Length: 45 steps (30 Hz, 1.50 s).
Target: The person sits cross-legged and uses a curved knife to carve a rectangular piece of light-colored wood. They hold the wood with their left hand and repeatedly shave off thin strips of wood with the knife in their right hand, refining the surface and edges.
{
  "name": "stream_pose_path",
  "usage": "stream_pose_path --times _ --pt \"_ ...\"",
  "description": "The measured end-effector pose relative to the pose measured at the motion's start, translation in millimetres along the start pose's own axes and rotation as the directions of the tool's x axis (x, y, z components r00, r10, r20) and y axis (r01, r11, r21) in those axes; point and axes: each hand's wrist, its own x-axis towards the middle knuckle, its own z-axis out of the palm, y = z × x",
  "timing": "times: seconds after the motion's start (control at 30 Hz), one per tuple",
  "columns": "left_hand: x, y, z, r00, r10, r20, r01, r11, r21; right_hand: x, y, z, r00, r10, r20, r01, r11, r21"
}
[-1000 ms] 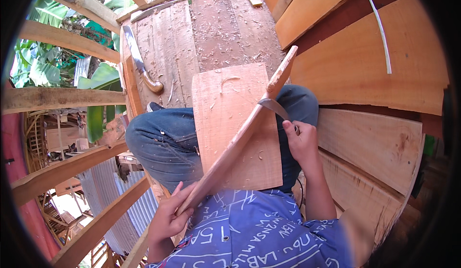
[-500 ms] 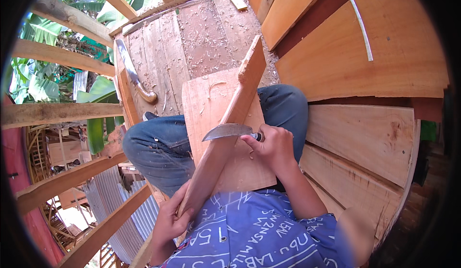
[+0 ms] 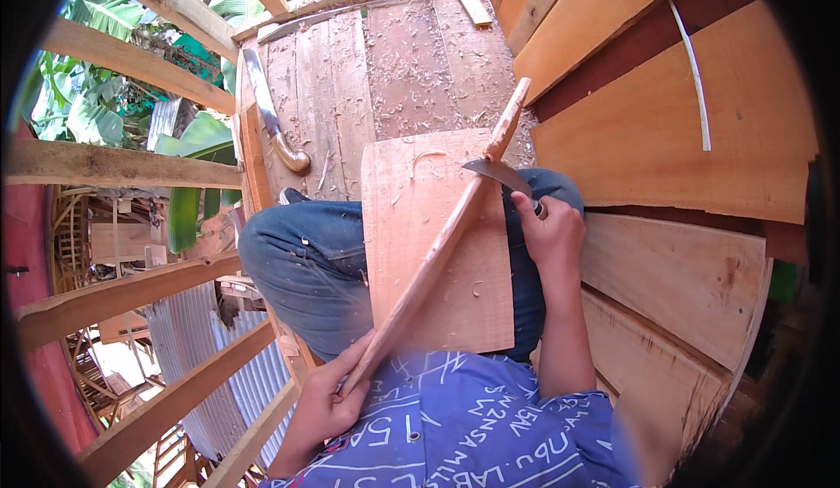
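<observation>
My left hand (image 3: 335, 393) is closed round the near end of a long wooden strip (image 3: 429, 262). The strip slants away from my body to the upper right, its edge turned up. Beneath it a flat wooden board (image 3: 389, 217) lies across my lap, with a few curled shavings on it. My right hand (image 3: 555, 230) grips the dark handle of a knife with a curved blade (image 3: 499, 173). That blade lies across the strip's upper edge, near the far end, and appears to touch it.
A machete (image 3: 271, 116) with a wooden handle lies on the shaving-strewn plank floor (image 3: 337, 94) at the far left. By the far edge rests a small pale wood block (image 3: 474, 9). Wooden rails (image 3: 122, 168) run along the left, plank walls (image 3: 665, 120) along the right.
The knife has moved away from me along the strip, from its middle to near its far end. The strip has turned so its edge faces up more. The view has shifted slightly.
</observation>
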Motion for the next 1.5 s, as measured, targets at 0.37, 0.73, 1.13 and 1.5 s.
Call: stream_pose_path --times 0.37,0.73,1.13,1.5 --pt "-14 16 -42 0.964 0.173 -0.201 -0.074 0.903 0.422 -46 -10 -9 0.953 -0.013 0.301 -0.155 0.837 0.525" --pt "8 -21 -20 0.993 0.117 -0.02 -0.092 0.866 0.492 -62 -46 -11 0.865 -0.119 0.487 0.043 0.985 0.166" --pt "15 -27 -36 0.993 0.108 0.038 -0.114 0.897 0.428 -33 -46 6 0.904 -0.261 0.34 0.313 0.944 -0.108" --pt "17 -40 -43 0.987 0.124 0.101 -0.153 0.912 0.38 22 -45 5 0.969 -0.075 0.235 0.152 0.93 -0.333"
